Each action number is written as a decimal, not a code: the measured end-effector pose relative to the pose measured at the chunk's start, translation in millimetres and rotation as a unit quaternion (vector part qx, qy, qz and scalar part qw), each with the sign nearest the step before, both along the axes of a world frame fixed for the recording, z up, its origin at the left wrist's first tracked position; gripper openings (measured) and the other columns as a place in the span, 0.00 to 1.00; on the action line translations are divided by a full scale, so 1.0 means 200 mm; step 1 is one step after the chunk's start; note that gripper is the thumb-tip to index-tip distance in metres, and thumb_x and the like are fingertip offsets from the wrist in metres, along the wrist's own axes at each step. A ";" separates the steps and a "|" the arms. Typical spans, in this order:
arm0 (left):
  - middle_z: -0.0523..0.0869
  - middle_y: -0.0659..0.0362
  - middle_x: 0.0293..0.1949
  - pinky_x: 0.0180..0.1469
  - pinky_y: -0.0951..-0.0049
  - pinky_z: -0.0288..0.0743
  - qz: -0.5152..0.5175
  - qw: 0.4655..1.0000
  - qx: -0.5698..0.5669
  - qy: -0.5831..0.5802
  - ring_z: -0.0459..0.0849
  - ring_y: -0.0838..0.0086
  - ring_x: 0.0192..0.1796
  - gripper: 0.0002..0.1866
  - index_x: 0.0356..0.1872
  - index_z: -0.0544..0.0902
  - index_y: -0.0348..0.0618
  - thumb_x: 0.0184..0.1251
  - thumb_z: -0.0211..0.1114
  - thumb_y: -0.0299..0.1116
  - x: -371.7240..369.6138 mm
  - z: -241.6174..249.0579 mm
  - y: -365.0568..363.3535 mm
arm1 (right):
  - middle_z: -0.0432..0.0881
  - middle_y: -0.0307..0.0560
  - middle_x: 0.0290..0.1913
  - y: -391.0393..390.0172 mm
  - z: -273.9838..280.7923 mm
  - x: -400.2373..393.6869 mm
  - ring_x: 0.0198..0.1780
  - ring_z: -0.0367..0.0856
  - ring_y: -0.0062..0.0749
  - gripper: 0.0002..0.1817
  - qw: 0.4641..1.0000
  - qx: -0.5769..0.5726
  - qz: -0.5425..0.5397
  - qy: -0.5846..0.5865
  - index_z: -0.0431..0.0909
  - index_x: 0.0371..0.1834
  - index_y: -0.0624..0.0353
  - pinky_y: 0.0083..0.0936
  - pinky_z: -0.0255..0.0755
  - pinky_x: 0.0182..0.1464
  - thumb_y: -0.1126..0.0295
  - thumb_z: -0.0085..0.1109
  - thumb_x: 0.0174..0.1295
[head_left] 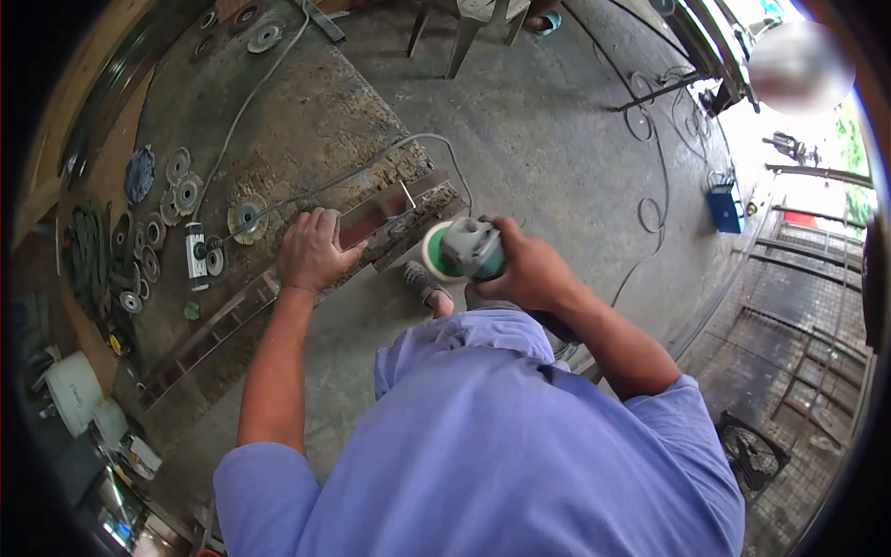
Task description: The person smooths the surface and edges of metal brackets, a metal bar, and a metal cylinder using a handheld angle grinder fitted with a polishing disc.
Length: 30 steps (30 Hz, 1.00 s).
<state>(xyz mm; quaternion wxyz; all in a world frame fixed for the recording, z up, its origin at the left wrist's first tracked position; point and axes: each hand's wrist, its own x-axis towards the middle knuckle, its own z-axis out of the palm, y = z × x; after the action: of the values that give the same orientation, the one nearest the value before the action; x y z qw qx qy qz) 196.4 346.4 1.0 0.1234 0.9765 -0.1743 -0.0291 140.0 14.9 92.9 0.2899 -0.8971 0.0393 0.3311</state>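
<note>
My right hand (536, 269) is wrapped around an angle grinder (475, 249). The grinder's round disc, green with a pale rim (436, 252), faces the bench edge and looks apart from the metal. With my left hand (314, 251), I grip a long, shiny metal frame (376, 213) lying along the near edge of the worn workbench (325, 111). Crosspieces show in the frame's lower left stretch, and my left hand covers part of its middle. Beside that hand lies a round bristled wheel (249, 219).
Several grinding discs (186, 193) and a white-and-black power tool (196, 255) lie on the bench's left side. A grey cord (371, 160) crosses the bench. A plastic chair (469, 37) stands beyond it; cables (652, 215) and a blue box (726, 206) are on the floor at right.
</note>
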 end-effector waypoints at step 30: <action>0.89 0.46 0.46 0.52 0.51 0.79 0.424 0.902 0.076 -0.002 0.86 0.47 0.50 0.15 0.48 0.85 0.41 0.70 0.65 0.40 -0.24 0.25 0.54 | 0.81 0.57 0.53 -0.83 -0.40 0.32 0.48 0.86 0.42 0.43 0.564 0.755 -0.336 -0.008 0.67 0.69 0.68 0.37 0.84 0.50 0.41 0.63 0.66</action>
<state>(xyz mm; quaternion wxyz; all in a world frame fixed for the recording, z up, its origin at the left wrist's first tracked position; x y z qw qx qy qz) 148.6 453.9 51.0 0.0488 0.9645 0.2591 0.0150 204.9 -151.0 13.8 0.9520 -0.2763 0.0710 0.1113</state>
